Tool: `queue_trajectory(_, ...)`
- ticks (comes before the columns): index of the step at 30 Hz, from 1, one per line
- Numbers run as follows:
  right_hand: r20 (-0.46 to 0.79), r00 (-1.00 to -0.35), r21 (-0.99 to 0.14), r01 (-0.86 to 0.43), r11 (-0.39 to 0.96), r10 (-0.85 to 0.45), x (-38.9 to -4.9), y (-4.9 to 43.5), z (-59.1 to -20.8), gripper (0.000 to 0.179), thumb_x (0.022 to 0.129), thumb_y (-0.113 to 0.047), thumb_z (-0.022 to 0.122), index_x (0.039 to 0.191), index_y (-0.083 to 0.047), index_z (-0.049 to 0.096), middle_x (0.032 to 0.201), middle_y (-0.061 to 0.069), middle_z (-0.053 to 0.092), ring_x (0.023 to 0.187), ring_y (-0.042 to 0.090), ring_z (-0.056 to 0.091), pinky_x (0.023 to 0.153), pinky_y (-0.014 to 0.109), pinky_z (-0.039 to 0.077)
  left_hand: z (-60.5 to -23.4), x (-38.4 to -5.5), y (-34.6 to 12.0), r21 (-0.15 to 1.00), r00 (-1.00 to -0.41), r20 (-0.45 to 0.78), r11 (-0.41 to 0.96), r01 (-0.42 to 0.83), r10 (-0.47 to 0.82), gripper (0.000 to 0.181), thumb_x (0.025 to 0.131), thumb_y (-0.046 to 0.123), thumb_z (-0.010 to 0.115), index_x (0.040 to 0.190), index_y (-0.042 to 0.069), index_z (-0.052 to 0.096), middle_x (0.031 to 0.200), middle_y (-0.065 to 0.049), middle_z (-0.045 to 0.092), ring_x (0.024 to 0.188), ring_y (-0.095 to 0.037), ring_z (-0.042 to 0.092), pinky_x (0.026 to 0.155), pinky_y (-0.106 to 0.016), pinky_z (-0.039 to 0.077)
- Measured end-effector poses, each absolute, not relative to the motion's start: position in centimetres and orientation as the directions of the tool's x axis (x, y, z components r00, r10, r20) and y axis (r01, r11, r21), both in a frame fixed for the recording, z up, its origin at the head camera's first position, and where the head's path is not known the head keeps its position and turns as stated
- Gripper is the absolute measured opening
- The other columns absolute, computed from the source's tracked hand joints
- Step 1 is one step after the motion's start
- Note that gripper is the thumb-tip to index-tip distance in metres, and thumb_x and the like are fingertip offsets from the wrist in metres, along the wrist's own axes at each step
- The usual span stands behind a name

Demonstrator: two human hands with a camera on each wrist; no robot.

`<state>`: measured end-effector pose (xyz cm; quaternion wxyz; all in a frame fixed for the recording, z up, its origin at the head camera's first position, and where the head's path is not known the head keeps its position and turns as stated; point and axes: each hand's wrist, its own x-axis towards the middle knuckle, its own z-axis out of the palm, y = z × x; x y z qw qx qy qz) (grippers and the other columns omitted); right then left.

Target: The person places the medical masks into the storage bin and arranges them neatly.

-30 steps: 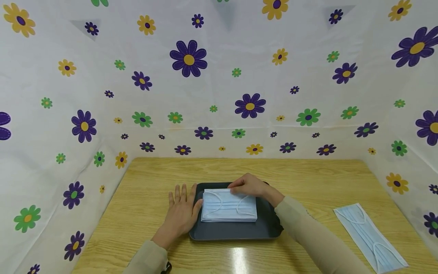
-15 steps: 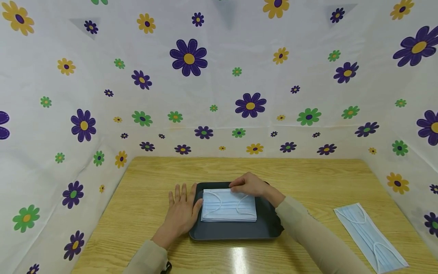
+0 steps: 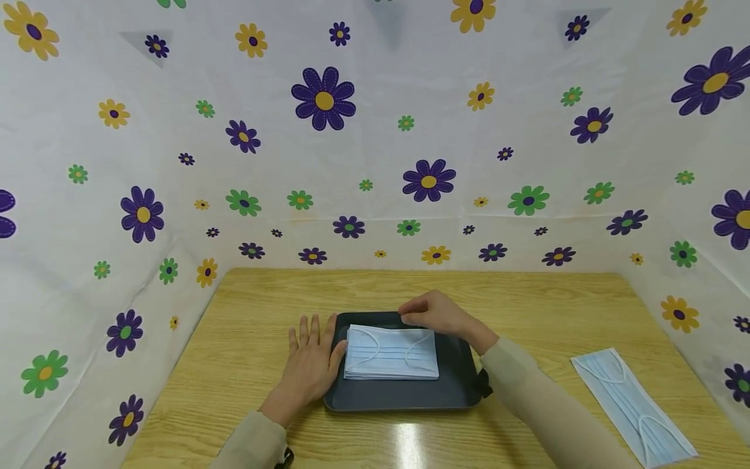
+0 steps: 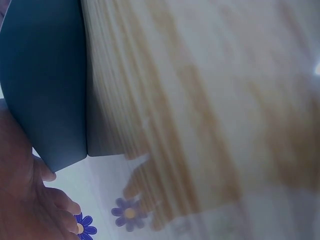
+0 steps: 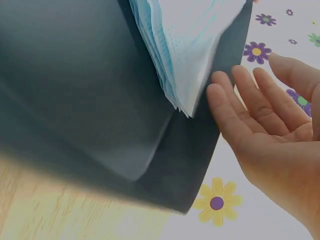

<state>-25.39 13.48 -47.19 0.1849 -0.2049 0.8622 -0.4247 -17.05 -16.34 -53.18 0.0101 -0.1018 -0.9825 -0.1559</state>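
A stack of blue pleated face masks (image 3: 391,353) with white ear loops lies in a dark tray (image 3: 404,400). My left hand (image 3: 310,366) rests with fingers spread at the tray's left side, its thumb at the rim. The left wrist view shows that hand (image 4: 25,192) against the tray's outer wall (image 4: 47,75). Over the tray's far rim hovers my right hand (image 3: 442,314), just beyond the stack. In the right wrist view its fingers (image 5: 260,107) are loosely bent, holding nothing, beside the mask stack (image 5: 187,55).
A single blue face mask (image 3: 634,405) lies slanted on the wooden table (image 3: 258,306) at the right. A white flower-printed sheet (image 3: 375,150) encloses the back and both sides of the table.
My right hand has come off the top edge of the mask stack and moved slightly up and to the right. My left hand has stayed in place.
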Motion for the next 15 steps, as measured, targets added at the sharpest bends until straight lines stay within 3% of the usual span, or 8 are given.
queue_trajectory(8,-0.1,-0.85,-0.827,-0.219,0.519,-0.517,-25.3,14.3,-46.8,0.035,0.103,-0.02,0.068,0.13,0.003,0.072,0.123,0.016,0.077,0.108,0.024,0.074,0.099,0.046,0.06,-53.4,-17.2,-16.4,0.287,-0.979,0.06,0.936,0.205,0.196,0.07,0.113,0.052,0.036,0.169,0.011,0.024,0.169,-0.034,0.023,0.16,-0.055,0.012,0.125,-0.075,0.009)
queue_trajectory(15,-0.107,-0.875,-0.852,-0.163,0.497,-0.472,-24.8,15.6,-46.1,0.04,0.104,-0.022,0.068,0.135,0.003,0.068,0.124,0.019,0.075,0.109,0.038,0.075,0.098,0.045,0.061,-53.5,-17.2,-16.4,0.289,-0.978,0.062,0.934,0.208,0.199,0.07,0.113,0.052,0.035,0.169,0.011,0.024,0.169,-0.033,0.023,0.16,-0.055,0.011,0.125,-0.075,0.008)
